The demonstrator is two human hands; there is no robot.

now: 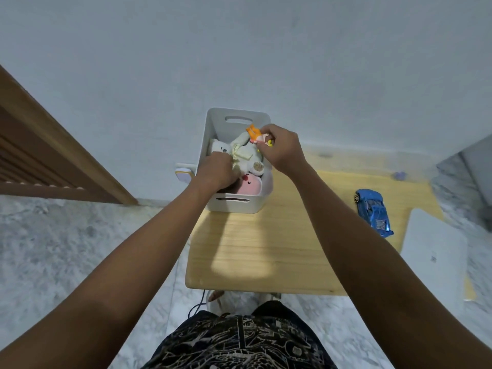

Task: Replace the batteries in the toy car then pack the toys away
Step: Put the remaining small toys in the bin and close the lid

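While clutching toys [246, 155], both grips [279, 149] closed.

Desk [266, 251]: I see a pale wooden top with rounded corners, pushed up near the wall; a bright patch of light lies across its middle.
Wall [239, 49]: plain, light grey-blue, filling the upper half of my view.
Floor [53, 249]: grey-white marbled surface on both sides of the desk.
Wooden frame [40, 155]: brown slatted panel at far left, leaning in diagonally.
White sheet [436, 251]: flat, at the desk's right end, overhanging the edge; a small dark mark on it, too small to read.
Cable [198, 304]: thin, dark, on the floor below the desk's near edge.
Shorts [239, 342]: black with pale line print, bottom centre.
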